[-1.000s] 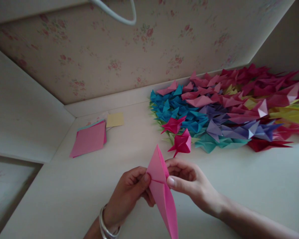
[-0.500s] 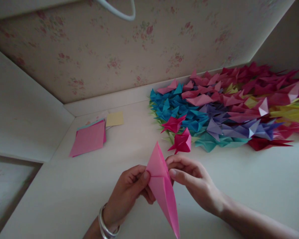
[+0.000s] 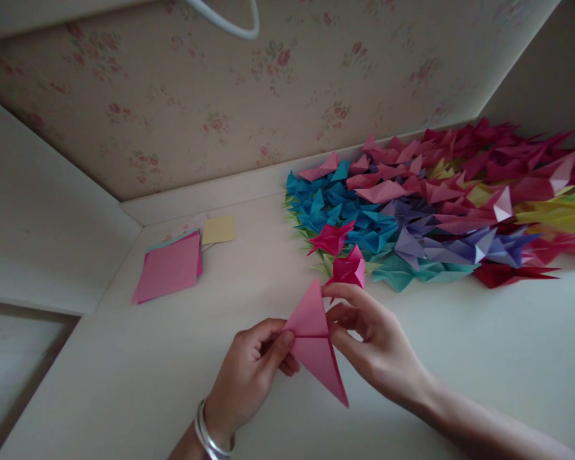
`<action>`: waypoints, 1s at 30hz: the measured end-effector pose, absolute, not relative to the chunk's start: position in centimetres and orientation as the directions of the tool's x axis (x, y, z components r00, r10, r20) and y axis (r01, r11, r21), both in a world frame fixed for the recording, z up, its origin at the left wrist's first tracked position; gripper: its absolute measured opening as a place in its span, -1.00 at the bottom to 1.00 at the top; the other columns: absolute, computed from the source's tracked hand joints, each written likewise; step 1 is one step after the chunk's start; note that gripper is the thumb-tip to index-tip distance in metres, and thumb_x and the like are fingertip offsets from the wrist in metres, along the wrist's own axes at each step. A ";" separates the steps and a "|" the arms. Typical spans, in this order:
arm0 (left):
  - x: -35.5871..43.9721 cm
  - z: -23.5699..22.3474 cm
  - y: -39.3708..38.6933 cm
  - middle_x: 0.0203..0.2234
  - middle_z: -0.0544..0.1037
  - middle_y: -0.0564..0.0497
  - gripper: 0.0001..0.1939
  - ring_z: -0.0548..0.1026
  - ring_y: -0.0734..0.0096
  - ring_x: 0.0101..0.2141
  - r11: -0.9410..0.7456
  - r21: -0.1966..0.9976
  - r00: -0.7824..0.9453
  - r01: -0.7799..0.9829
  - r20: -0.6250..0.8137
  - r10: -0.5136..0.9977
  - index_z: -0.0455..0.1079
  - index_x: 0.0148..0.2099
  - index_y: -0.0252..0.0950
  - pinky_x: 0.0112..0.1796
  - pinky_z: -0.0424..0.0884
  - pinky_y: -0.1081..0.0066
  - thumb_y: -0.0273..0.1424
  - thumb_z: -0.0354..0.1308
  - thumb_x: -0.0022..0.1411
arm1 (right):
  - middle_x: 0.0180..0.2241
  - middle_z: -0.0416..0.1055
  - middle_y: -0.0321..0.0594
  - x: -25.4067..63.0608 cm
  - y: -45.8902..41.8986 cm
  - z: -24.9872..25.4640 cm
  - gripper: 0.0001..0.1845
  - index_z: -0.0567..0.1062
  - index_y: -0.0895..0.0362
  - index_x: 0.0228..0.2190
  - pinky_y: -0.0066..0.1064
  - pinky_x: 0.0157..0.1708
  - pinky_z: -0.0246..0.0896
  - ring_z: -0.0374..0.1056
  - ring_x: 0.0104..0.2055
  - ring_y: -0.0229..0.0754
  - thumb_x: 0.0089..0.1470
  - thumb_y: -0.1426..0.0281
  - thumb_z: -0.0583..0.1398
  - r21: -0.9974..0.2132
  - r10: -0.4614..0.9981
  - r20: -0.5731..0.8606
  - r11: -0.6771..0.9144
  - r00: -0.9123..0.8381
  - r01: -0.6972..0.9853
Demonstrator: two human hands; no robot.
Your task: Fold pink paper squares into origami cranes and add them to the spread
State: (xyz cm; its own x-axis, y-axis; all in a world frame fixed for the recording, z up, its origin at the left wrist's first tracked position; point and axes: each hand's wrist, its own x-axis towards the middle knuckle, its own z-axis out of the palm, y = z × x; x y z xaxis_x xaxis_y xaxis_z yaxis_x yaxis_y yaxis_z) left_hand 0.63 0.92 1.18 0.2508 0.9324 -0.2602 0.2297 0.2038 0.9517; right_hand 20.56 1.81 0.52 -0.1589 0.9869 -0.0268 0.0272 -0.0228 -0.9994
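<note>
A folded sheet of pink origami paper is held above the white table, its shape a triangle with a crease across the middle. My left hand pinches its left corner between thumb and fingers; a silver bangle circles that wrist. On the paper's right edge, my right hand has its thumb and fingers, the index finger reaching up near the top point. Just beyond the paper lie two magenta folded paper cranes, one partly hidden by my right hand.
A large heap of folded paper cranes in many colours covers the table's back right. At the left lie a stack of pink paper squares and a small yellow square. A flowered wall rises behind, and a white cable hangs above.
The pink paper's long lower flap has come up, so the paper now looks shorter and flatter. My right index finger has moved up along its edge. My left hand keeps its pinch.
</note>
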 end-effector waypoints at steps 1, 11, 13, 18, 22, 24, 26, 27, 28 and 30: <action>0.7 1.1 0.9 -0.57 0.58 -0.01 -0.69 0.54 0.39 -0.51 0.194 0.947 0.246 0.256 -0.258 0.934 0.54 -0.20 -0.32 -0.44 0.45 0.50 -0.17 0.16 0.31 | -0.41 0.51 -0.26 20.6 1.9 0.6 -0.56 0.41 0.04 -0.04 -0.40 -0.45 0.28 0.45 -0.40 -0.17 0.01 0.56 0.18 -0.998 0.985 -0.037 -0.029 -0.168 0.052; 0.4 1.0 1.1 -0.64 0.55 0.03 -0.59 0.52 0.42 -0.61 0.326 0.939 0.201 0.114 -0.343 0.918 0.52 -0.12 -0.38 -0.55 0.47 0.50 -0.10 0.24 0.22 | -0.07 0.45 -0.12 20.8 2.4 1.5 -0.49 0.36 0.07 0.01 -0.36 -0.30 0.44 0.46 -0.23 -0.16 0.00 0.52 0.26 -0.997 0.952 -0.053 -0.031 -0.300 0.077; 0.6 1.0 1.2 -0.63 0.56 0.03 -0.60 0.53 0.43 -0.59 0.354 0.933 0.139 0.070 -0.361 0.922 0.53 -0.21 -0.36 -0.54 0.48 0.51 -0.10 0.32 0.12 | -0.07 0.44 -0.14 20.7 2.2 1.1 -0.44 0.35 0.04 0.03 -0.37 -0.31 0.46 0.46 -0.24 -0.18 -0.02 0.49 0.31 -0.995 0.949 -0.054 -0.023 -0.312 0.101; 0.8 0.7 1.1 -0.52 0.63 -0.01 -0.63 0.57 0.42 -0.49 0.374 0.927 0.085 0.025 -0.375 0.923 0.55 -0.29 -0.35 -0.44 0.53 0.50 -0.10 0.34 0.11 | -0.05 0.40 -0.16 20.1 2.0 0.0 -0.46 0.38 0.00 0.02 -0.40 -0.34 0.48 0.45 -0.29 -0.22 -0.01 0.55 0.26 -0.988 0.958 0.054 0.091 -0.283 0.121; 1.1 0.6 0.8 -0.37 0.66 -0.09 -0.58 0.61 0.33 -0.36 0.394 0.918 0.113 -0.039 -0.388 0.915 0.57 -0.12 -0.35 -0.32 0.55 0.43 -0.07 0.20 0.24 | 0.00 0.39 -0.12 19.8 2.0 -0.2 -0.44 0.39 0.02 -0.01 -0.41 -0.36 0.47 0.44 -0.34 -0.24 -0.07 0.65 0.20 -0.942 0.952 0.184 0.242 -0.246 0.234; 1.3 0.6 0.7 -0.31 0.67 -0.11 -0.60 0.60 0.31 -0.29 0.422 0.905 0.187 -0.062 -0.405 0.895 0.57 -0.09 -0.35 -0.24 0.54 0.40 -0.12 0.18 0.28 | 0.01 0.40 -0.09 19.9 2.0 -0.3 -0.43 0.38 0.03 -0.01 -0.37 -0.30 0.46 0.46 -0.25 -0.16 -0.07 0.65 0.21 -0.896 0.934 0.255 0.326 -0.251 0.303; 1.4 0.7 0.7 -0.25 0.66 -0.10 -0.65 0.59 0.31 -0.23 0.437 0.896 0.287 -0.082 -0.399 0.871 0.57 -0.07 -0.33 -0.15 0.51 0.39 -0.17 0.18 0.30 | 0.01 0.40 -0.05 20.0 2.0 -0.2 -0.43 0.36 0.03 0.00 -0.31 -0.19 0.44 0.45 -0.08 -0.05 -0.05 0.64 0.21 -0.849 0.909 0.315 0.399 -0.274 0.348; 1.5 0.7 0.7 -0.23 0.66 -0.08 -0.67 0.59 0.32 -0.21 0.438 0.893 0.326 -0.104 -0.385 0.863 0.58 -0.07 -0.32 -0.11 0.49 0.38 -0.20 0.18 0.31 | 0.00 0.40 -0.03 20.1 2.0 -0.2 -0.45 0.35 0.04 0.01 -0.28 -0.14 0.43 0.42 -0.02 -0.01 -0.03 0.62 0.21 -0.829 0.898 0.336 0.425 -0.284 0.362; 1.5 0.7 0.7 -0.22 0.66 -0.07 -0.69 0.58 0.32 -0.20 0.435 0.890 0.347 -0.134 -0.369 0.862 0.58 -0.06 -0.31 -0.08 0.47 0.37 -0.21 0.18 0.31 | 0.00 0.40 -0.01 20.2 2.0 -0.2 -0.47 0.34 0.04 0.02 -0.26 -0.11 0.41 0.40 0.02 0.02 0.00 0.60 0.21 -0.815 0.890 0.352 0.444 -0.291 0.372; 1.6 0.7 0.8 -0.22 0.66 -0.05 -0.71 0.57 0.33 -0.20 0.433 0.880 0.351 -0.192 -0.351 0.868 0.59 -0.06 -0.31 -0.06 0.45 0.38 -0.24 0.22 0.29 | 0.00 0.39 0.02 20.4 1.9 -0.2 -0.50 0.32 0.06 0.03 -0.25 -0.09 0.40 0.40 0.02 0.03 0.04 0.55 0.21 -0.793 0.875 0.377 0.474 -0.304 0.383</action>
State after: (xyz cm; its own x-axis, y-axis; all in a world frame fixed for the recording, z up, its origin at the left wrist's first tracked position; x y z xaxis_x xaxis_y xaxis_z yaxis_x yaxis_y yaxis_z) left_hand 1.56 0.77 0.69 0.3508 0.8683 -0.3508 -0.1924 0.4335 0.8804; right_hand 20.40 1.85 -0.22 -0.3036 0.8751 0.3768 0.3830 0.4742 -0.7928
